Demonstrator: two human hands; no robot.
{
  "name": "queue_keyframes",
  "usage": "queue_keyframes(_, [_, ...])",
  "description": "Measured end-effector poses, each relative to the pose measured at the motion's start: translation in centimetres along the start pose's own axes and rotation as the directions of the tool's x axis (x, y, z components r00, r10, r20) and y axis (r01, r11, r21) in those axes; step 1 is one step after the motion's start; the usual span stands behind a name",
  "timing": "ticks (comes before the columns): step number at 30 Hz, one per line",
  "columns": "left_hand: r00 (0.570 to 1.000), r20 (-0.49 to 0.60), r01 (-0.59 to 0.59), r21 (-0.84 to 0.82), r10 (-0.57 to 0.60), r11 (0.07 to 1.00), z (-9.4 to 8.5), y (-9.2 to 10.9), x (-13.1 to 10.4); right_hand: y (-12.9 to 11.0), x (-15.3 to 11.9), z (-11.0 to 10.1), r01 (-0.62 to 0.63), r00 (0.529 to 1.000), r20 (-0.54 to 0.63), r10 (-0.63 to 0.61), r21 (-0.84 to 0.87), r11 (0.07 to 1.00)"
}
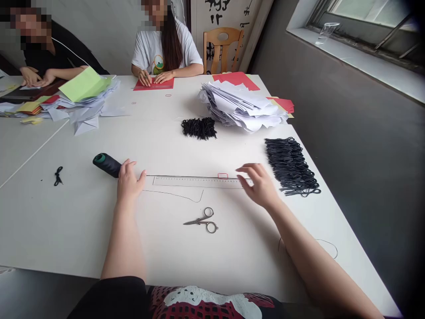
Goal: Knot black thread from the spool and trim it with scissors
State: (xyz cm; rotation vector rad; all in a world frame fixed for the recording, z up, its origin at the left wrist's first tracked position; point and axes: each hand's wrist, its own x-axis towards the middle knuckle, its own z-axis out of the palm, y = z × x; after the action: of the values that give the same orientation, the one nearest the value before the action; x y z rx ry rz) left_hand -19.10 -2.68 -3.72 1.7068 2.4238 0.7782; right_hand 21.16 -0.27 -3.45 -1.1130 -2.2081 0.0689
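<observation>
My left hand [130, 179] is at the base of a spool of black thread [106, 164] lying on its side, its fingers against the spool and its thumb stretched out. From this hand a dark thread runs taut along the upper edge of a clear ruler [195, 181]. Over the ruler's right end is my right hand [260, 184], with thumb and fingers apart. A loose piece of thread [172, 194] curves below the ruler. Nearer to me lies a pair of metal scissors [201, 221], its blades pointing left.
Bundled black cord loops [288, 166] lie at right, with a smaller black bundle [199, 128] farther back. A small black loop [58, 176] is at left. Paper stacks [239, 106] stand behind. Two people sit across the table; one has hands on red paper [153, 84].
</observation>
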Motion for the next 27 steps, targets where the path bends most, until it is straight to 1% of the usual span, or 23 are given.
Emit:
queue_keyframes(1, [0.995, 0.067, -0.075, -0.039, 0.077, 0.996, 0.0, -0.5, 0.1, -1.0, 1.0, 0.9, 0.044, 0.998, 0.035, -0.046, 0.044, 0.998])
queue_keyframes(2, [0.983, 0.124, -0.124, -0.07, 0.132, 0.99, 0.1, -1.0, 0.2, -2.1, 1.9, 1.9, 0.091, 0.992, 0.076, -0.097, 0.08, 0.993])
queue_keyframes(3, [0.973, 0.167, -0.145, -0.087, 0.157, 0.986, 0.2, -1.3, 0.2, -3.2, 2.9, 2.9, 0.131, 0.981, 0.129, -0.144, 0.105, 0.986])
queue_keyframes(5, [0.964, 0.221, -0.133, -0.085, 0.149, 0.987, 0.6, -1.7, 0.3, -5.2, 4.7, 5.0, 0.201, 0.946, 0.229, -0.229, 0.136, 0.97])
queue_keyframes(7, [0.96, 0.253, -0.108, -0.06, 0.12, 0.992, 1.0, -1.8, 0.3, -7.1, 6.3, 7.0, 0.259, 0.906, 0.302, -0.297, 0.159, 0.953])
queue_keyframes(9, [0.962, 0.257, -0.089, -0.027, 0.093, 0.996, 1.4, -1.9, 0.4, -8.6, 7.6, 8.5, 0.3, 0.871, 0.346, -0.348, 0.185, 0.936])
queue_keyframes(11, [0.965, 0.249, -0.08, -0.005, 0.079, 0.997, 1.7, -2.0, 0.5, -9.7, 8.7, 9.8, 0.319, 0.851, 0.368, -0.375, 0.206, 0.925])
queue_keyframes(15, [0.968, 0.243, -0.071, 0.02, 0.064, 0.997, 2.0, -2.2, 0.6, -10.7, 9.8, 11.6, 0.292, 0.843, 0.399, -0.36, 0.222, 0.93])
queue_keyframes(20, [0.97, 0.235, -0.071, 0.048, 0.058, 0.996, 2.1, -2.0, 0.6, -10.7, 9.9, 13.5, 0.25, 0.833, 0.446, -0.328, 0.226, 0.942])
queue_keyframes(27, [0.97, 0.232, -0.087, 0.048, 0.073, 0.995, 2.0, -1.9, 0.5, -10.8, 10.3, 14.4, 0.348, 0.807, 0.431, -0.404, 0.206, 0.914])
